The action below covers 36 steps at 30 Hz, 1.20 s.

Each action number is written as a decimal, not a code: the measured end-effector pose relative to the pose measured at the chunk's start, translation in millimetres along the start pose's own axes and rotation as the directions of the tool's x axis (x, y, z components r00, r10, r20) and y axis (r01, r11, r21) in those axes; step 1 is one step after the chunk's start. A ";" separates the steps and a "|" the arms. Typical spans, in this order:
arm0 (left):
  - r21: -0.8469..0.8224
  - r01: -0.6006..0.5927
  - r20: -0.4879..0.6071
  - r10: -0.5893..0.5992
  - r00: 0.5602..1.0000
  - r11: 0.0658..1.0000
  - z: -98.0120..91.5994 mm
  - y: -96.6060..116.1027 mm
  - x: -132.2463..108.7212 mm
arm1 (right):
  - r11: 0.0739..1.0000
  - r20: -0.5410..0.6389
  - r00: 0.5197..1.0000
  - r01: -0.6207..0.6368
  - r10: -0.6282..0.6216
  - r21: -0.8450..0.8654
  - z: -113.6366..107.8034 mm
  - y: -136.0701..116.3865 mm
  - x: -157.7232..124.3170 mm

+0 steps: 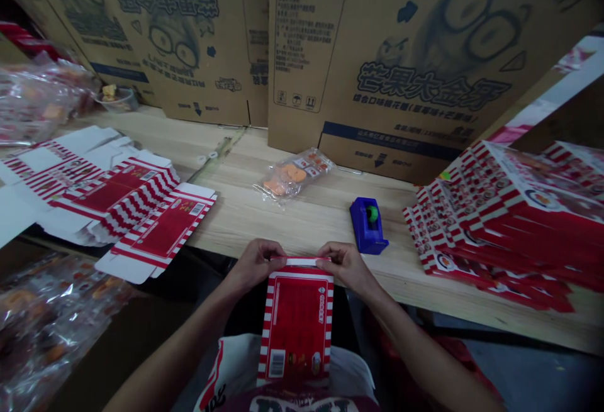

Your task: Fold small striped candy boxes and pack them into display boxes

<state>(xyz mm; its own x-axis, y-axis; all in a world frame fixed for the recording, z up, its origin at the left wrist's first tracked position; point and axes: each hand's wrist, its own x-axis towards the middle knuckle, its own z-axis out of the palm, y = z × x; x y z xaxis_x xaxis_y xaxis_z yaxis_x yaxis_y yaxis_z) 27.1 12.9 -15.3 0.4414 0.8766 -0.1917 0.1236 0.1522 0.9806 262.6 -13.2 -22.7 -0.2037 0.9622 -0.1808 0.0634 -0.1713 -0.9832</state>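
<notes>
A red carton with white-striped edges (301, 324) rests against my body at the front edge of the table, its printed back with a barcode facing up. My left hand (258, 265) pinches the left corner of its far end flap. At the right corner of the same flap, my right hand (346, 267) grips with thumb and fingers. Beyond my hands lies a clear plastic packet of orange pieces (296, 174). A blue tape dispenser (369, 226) with a green core stands to the right of my right hand.
Flattened red-and-white cartons (127, 192) lie stacked at left. Below them is a heap of clear packets (56, 330); more plastic packets (38, 97) sit at far left, near a small clear tub (117, 100). Filled-out cartons (509, 217) pile up at right. Large cardboard boxes (401, 41) line the back.
</notes>
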 end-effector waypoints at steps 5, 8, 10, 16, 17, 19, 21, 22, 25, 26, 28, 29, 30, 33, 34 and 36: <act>0.073 -0.131 -0.005 0.132 0.991 0.989 4.2 0.4 -1.8 | 0.995 -0.036 0.996 0.080 -0.082 -0.057 -0.3 3.9 -9.6; 0.021 -0.081 0.029 0.080 0.996 0.996 2.0 -3.1 0.1 | 0.996 -0.019 0.996 0.087 -0.087 -0.029 0.4 10.1 -18.1; -0.047 0.050 0.076 -0.046 0.996 0.998 -0.6 -2.1 5.2 | 0.998 -0.008 0.998 0.064 -0.063 0.011 -0.4 12.0 -19.9; 0.134 -0.033 0.106 0.019 0.994 0.990 1.0 3.4 8.0 | 0.997 -0.031 0.999 0.034 -0.032 0.069 -5.7 9.7 -21.4; 0.151 -0.081 0.108 0.065 0.992 0.985 2.5 1.6 4.4 | 0.997 -0.046 0.998 0.049 -0.046 0.063 -5.6 10.1 -23.3; 0.116 -0.148 0.104 0.136 0.985 0.982 6.1 -4.4 -4.2 | 0.995 -0.094 0.992 0.086 -0.081 0.049 -3.4 12.4 -28.1; 0.000 -0.148 0.080 0.147 0.986 0.989 10.6 -12.6 -12.0 | 0.992 -0.161 0.980 0.122 -0.114 0.040 1.5 16.4 -32.9; -0.065 -0.135 0.058 0.139 0.989 0.989 13.3 -16.7 -15.1 | 0.990 -0.191 0.974 0.133 -0.124 0.035 4.9 18.7 -35.1; -0.198 -0.104 -0.019 0.102 0.995 0.975 22.9 -27.2 -20.3 | 0.990 -0.254 0.958 0.141 -0.129 0.029 17.3 26.0 -41.4; -0.211 -0.105 -0.048 0.097 0.994 0.972 26.2 -29.8 -21.1 | 0.990 -0.265 0.956 0.141 -0.129 0.028 21.5 28.3 -43.5; -0.203 -0.107 -0.106 0.087 0.991 0.973 31.9 -33.8 -22.1 | 0.990 -0.275 0.952 0.142 -0.130 0.024 27.1 32.5 -47.3; -0.190 -0.104 -0.132 0.080 0.988 0.976 34.0 -35.7 -22.4 | 0.990 -0.260 0.957 0.140 -0.130 0.022 27.4 34.4 -48.4; -0.176 -0.102 -0.160 0.074 0.984 0.979 35.2 -37.6 -22.7 | 0.990 -0.237 0.963 0.139 -0.132 0.014 25.0 35.8 -48.6; -0.151 -0.077 -0.240 0.039 0.970 0.986 34.0 -44.7 -21.8 | 0.978 -0.315 0.926 0.193 -0.209 -0.083 -3.1 37.3 -42.6; -0.156 -0.064 -0.261 0.022 0.965 0.986 32.5 -47.3 -20.7 | 0.964 -0.428 0.865 0.218 -0.262 -0.150 -19.2 36.6 -38.8; -0.175 -0.042 -0.273 -0.008 0.962 0.984 29.6 -51.1 -17.7 | 0.940 -0.678 0.653 0.196 -0.338 -0.280 -56.1 34.3 -30.0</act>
<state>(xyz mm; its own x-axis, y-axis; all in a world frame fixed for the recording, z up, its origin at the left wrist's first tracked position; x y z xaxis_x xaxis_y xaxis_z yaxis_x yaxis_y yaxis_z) 39.3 -23.9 -63.3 0.1812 0.9667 -0.1806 -0.0526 0.1929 0.9798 325.7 -36.1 -49.6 0.5076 0.8297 0.2322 0.2937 0.0867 -0.9520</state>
